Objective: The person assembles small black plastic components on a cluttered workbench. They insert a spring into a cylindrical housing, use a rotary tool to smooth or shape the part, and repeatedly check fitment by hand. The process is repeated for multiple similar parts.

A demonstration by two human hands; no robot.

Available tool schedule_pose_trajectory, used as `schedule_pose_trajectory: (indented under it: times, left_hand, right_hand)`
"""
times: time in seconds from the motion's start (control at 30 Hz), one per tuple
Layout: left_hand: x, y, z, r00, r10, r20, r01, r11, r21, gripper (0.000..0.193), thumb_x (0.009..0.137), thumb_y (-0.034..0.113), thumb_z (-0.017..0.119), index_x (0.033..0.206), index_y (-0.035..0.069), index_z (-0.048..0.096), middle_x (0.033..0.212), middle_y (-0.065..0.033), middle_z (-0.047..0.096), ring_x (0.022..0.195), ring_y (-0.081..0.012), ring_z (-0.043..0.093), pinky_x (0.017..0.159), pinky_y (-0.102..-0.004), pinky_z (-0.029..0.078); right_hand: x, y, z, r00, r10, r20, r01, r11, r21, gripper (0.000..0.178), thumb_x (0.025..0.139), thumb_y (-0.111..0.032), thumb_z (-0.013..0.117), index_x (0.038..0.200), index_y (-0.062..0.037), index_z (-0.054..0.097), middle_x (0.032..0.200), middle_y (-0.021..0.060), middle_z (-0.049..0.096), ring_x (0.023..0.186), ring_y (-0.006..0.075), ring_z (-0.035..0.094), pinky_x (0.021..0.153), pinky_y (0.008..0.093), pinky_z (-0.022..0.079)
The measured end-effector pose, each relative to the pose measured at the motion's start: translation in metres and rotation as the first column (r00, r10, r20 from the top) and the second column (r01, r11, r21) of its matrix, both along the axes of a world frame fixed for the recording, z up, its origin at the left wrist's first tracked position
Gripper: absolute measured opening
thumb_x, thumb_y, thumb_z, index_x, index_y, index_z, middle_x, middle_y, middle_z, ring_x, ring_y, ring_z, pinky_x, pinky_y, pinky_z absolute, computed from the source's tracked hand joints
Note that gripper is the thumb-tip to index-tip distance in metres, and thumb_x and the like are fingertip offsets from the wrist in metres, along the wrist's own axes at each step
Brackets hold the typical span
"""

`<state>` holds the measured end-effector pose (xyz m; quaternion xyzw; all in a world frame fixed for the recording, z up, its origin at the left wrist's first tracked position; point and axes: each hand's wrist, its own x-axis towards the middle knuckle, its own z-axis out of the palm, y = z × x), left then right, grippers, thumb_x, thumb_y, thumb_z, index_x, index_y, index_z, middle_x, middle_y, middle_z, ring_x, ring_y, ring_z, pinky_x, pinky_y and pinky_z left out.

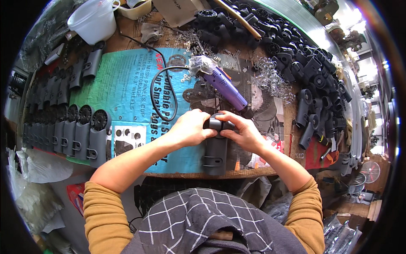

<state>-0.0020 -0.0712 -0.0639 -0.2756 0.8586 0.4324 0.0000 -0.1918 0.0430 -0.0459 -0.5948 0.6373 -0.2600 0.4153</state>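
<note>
At the table's near edge lies a dark grey plastic leg piece, its slotted end toward me. Over its far end, a short grey round cap-like part sits between my hands. My left hand is closed on it from the left, thumb and fingers pinching. From the right, my right hand grips the same part with forefinger and thumb. How the two parts join is hidden by my fingers. Just beyond lies a purple power screwdriver with clear wrap at its far end and a black cord.
Similar grey leg pieces stand in rows at the left. Black plastic joints are heaped along the far right, beside loose metal pins. Small nuts lie scattered near a white bucket. Printed cardboard covers the table.
</note>
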Motion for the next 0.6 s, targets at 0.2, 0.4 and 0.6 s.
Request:
schedule_pose_trajectory:
  times: [0.2, 0.4, 0.6]
  left_hand:
    - [-0.007, 0.001, 0.007, 0.996, -0.032, 0.082, 0.034, 0.999, -0.025, 0.047, 0.079, 0.039, 0.074, 0.109, 0.003, 0.065, 0.103, -0.0195, 0.062, 0.103, -0.0357, 0.058, 0.09, -0.0447, 0.047]
    - [-0.024, -0.007, 0.018, 0.969, 0.004, 0.246, -0.091, 0.934, 0.346, 0.072, 0.073, 0.056, 0.074, 0.112, -0.004, 0.063, 0.109, -0.0216, 0.064, 0.099, -0.0306, 0.065, 0.08, -0.0381, 0.053]
    - [-0.045, 0.018, 0.021, 0.945, 0.303, 0.122, -0.284, 0.576, 0.767, 0.05, 0.08, 0.041, 0.075, 0.109, 0.001, 0.064, 0.101, -0.0058, 0.063, 0.088, -0.0124, 0.054, 0.079, -0.0267, 0.041]
  right_hand:
    - [-0.002, 0.006, -0.019, 0.999, -0.011, 0.046, 0.017, 0.99, -0.141, 0.043, 0.085, -0.009, 0.07, 0.126, -0.0097, 0.058, 0.13, 0.0131, 0.059, 0.121, 0.0273, 0.057, 0.102, 0.037, 0.044]
    - [0.005, 0.024, -0.046, 0.987, -0.12, 0.104, 0.147, 0.939, -0.312, 0.038, 0.087, -0.009, 0.068, 0.122, -0.0063, 0.056, 0.135, 0.017, 0.053, 0.123, 0.0323, 0.054, 0.103, 0.0389, 0.042]
    - [0.009, 0.042, -0.04, 0.623, -0.368, 0.691, 0.466, 0.883, 0.05, 0.064, 0.085, -0.001, 0.07, 0.138, -0.0057, 0.036, 0.127, 0.0117, 0.055, 0.12, 0.0204, 0.053, 0.104, 0.0359, 0.043]
